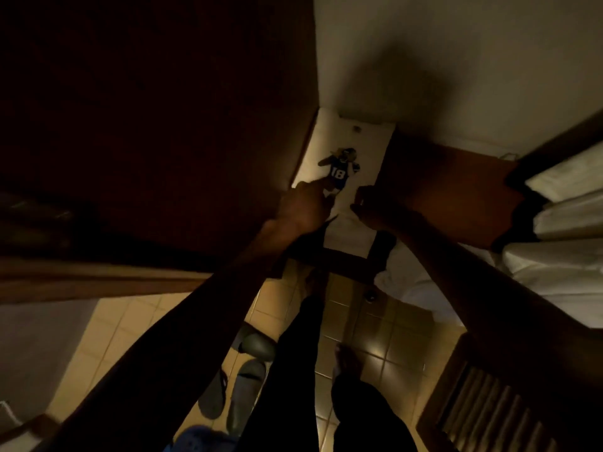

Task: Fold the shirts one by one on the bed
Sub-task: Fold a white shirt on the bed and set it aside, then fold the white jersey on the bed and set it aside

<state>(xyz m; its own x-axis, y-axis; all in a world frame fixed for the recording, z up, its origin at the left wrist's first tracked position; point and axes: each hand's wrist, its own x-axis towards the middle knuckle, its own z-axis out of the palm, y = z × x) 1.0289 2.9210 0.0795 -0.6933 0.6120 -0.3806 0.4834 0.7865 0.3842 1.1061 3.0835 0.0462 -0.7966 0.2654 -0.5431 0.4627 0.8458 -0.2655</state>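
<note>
I hold a white shirt [355, 141] with black edging out in front of me, above the floor. It has a print of a figure in a blue jersey numbered 18 [339, 171]. My left hand [303, 207] grips its left edge, with the index finger stretched onto the fabric near the print. At the right edge, my right hand [372, 207] pinches the cloth with curled fingers. The room is dim, so the exact grip is hard to make out. The bed [421, 288], with white sheets, lies to my right.
White pillows [567, 220] are stacked at the right by a wooden headboard [456, 190]. A dark wooden door or wardrobe [146, 125] fills the left. Grey slippers [244, 389] lie on the tiled floor [375, 337] near my feet. A slatted wooden panel [489, 402] is at the lower right.
</note>
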